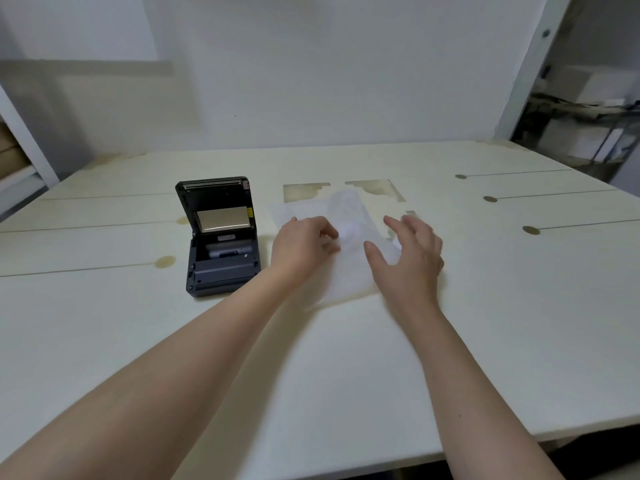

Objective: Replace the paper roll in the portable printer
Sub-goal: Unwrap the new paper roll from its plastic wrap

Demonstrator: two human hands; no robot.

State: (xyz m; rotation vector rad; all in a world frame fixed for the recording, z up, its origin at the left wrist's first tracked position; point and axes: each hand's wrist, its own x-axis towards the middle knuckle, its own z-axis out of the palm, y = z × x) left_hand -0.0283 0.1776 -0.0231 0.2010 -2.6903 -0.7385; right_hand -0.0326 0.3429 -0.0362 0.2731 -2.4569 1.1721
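Note:
A dark grey portable printer (221,244) stands on the white table (311,358) with its lid raised, showing the inner paper bay. To its right lies a blurred white paper roll (348,220) with loose white sheet spread under it. My left hand (303,245) has its fingers curled on the paper's left side. My right hand (407,258) hovers over the paper's right part with fingers spread. Motion blur hides whether either hand truly grips the roll.
Stained rectangular marks (375,188) lie behind the paper. Round holes with slots (531,230) run along the table's right side. A wall rises behind the table; shelving (588,126) stands at the far right. The table's front edge is near my elbows.

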